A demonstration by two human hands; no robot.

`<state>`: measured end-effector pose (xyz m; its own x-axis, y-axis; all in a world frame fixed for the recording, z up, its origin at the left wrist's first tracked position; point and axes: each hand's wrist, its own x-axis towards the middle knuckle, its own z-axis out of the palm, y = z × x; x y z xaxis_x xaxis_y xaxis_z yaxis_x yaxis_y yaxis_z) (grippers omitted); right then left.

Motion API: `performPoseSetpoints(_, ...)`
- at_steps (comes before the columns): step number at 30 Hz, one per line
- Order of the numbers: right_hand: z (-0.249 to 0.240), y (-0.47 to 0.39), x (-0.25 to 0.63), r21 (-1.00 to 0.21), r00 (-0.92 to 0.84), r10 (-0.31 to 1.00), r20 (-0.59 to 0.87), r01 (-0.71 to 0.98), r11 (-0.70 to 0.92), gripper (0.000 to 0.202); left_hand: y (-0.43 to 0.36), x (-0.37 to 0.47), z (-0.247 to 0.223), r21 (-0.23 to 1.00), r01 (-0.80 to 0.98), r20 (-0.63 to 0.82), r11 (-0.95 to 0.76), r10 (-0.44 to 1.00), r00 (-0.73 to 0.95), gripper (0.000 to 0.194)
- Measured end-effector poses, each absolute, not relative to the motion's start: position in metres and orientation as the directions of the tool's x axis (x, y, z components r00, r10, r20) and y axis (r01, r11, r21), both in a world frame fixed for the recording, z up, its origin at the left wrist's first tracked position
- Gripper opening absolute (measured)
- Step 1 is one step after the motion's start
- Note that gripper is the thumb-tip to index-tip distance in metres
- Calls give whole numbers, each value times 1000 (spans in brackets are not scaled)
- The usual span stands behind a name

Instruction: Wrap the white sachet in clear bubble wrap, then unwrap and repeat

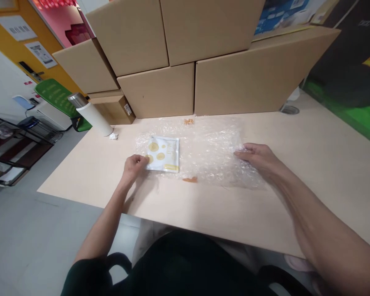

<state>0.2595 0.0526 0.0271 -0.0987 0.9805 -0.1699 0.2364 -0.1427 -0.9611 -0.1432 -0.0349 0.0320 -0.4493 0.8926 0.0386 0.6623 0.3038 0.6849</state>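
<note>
A flat white packet with yellow round spots [168, 154] lies on the left part of a spread sheet of bubble wrap [209, 152]. My left hand [135, 166] is closed at the packet's left edge, thumb and fingers pinched there; whether the wrap's edge is also between them I cannot tell. At the sheet's right side, my right hand [257, 156] pinches the bubble wrap between thumb and fingers. Strips of orange-brown tape [190, 179] show at the wrap's near and far edges.
Large cardboard boxes [156, 94] stand stacked along the back of the light wooden table [172, 205]. At the back left are a white bottle with a metal cap [94, 117], a small carton [111, 110] and a crumpled white scrap [114, 136]. A green chair [56, 96] is beyond.
</note>
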Motion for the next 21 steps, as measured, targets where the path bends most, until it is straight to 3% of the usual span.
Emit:
performPoseSetpoints(9,23,53,259,-949,-77,983,-169,281,-141,31,-44,-193,26,529,721,67,447,825,-560,30)
performPoseSetpoints(16,24,52,261,-950,-100,977,-187,273,-154,31,-42,-192,26,459,759,39,462,843,-536,26)
performPoseSetpoints(18,29,52,263,-934,-16,998,-65,354,-55,28,-44,-191,28,463,754,23,466,844,-536,24)
performPoseSetpoints(21,44,47,255,-859,121,958,260,482,172,19,-47,-191,29,493,740,15,457,846,-533,21)
